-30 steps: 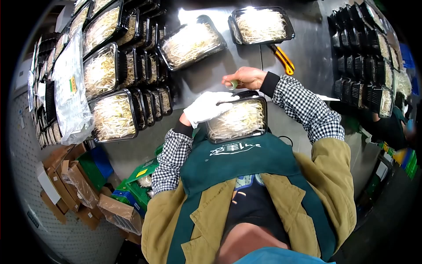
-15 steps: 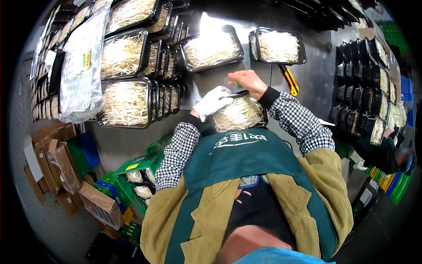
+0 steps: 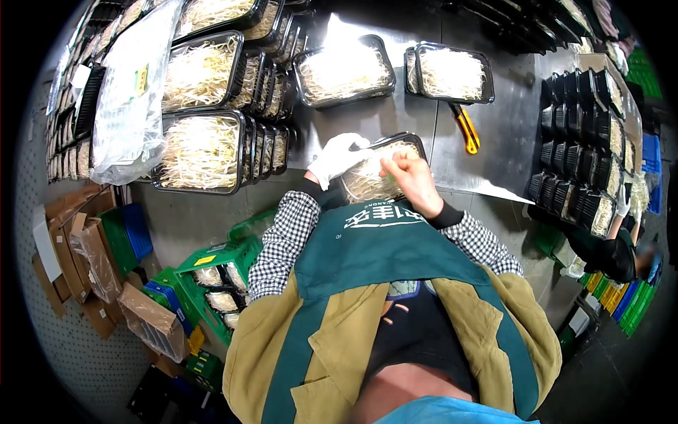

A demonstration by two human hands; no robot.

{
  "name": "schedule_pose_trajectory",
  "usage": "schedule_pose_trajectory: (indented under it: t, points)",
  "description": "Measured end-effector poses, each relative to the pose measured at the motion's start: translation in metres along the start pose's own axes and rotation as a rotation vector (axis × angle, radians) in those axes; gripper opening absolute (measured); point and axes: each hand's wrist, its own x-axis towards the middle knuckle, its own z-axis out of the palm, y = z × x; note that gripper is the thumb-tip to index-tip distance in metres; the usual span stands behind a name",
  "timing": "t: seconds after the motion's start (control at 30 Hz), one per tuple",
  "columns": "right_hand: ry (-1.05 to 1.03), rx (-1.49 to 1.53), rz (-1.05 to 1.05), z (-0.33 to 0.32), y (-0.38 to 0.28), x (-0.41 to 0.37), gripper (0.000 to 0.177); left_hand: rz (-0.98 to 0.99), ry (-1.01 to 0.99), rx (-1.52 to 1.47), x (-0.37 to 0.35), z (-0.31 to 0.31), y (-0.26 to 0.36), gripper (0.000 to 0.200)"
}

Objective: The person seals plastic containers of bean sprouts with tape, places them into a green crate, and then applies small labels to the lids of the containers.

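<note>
A black plastic tray of bean sprouts [image 3: 371, 180] lies in front of my apron, its near side hidden by the apron. My left hand [image 3: 337, 160], in a white glove, is closed at the tray's left rim, thumb and fingers curled over the edge. My right hand [image 3: 415, 185] is bare and hovers over the sprouts. Its fingers are pinched together, and a small greenish thing seems to show at them, too small to name. Farther back stand a sprout tray [image 3: 344, 74] and a pair of overlapping sprout trays [image 3: 453, 74].
Stacked sprout trays [image 3: 201, 152] stand on the left, partly under a clear plastic bag [image 3: 131, 106]. An orange utility knife [image 3: 467, 131] lies on the metal table [image 3: 494, 152]. More stacks [image 3: 583, 141] rise at right, near another person [image 3: 614, 254]. Below left is a green crate [image 3: 205, 261].
My right hand has moved from beyond the tray's far rim back toward me, over the sprouts, and its fingers have drawn together. The tray sits turned, its far right corner farther back.
</note>
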Motion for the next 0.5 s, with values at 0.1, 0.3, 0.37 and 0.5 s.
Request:
schedule_pose_trajectory:
  t: [0.1, 0.3, 0.37, 0.5]
  points:
    - [-0.018, 0.0, -0.061, 0.001, 0.017, -0.023, 0.027, -0.07, -0.006, -0.12, 0.0, 0.0, -0.004, 0.041]
    - [-0.103, -0.033, -0.008, -0.004, 0.024, -0.03, 0.027, -0.063, 0.05, -0.173, 0.014, -0.009, 0.03, 0.076]
    - [-0.094, -0.065, -0.069, -0.003, 0.029, -0.025, 0.028, -0.029, 0.06, -0.021, 0.015, -0.008, 0.037, 0.075]
    - [-0.211, -0.104, -0.077, -0.011, 0.033, -0.02, 0.029, 0.296, 0.423, 0.705, -0.024, 0.001, 0.067, 0.052]
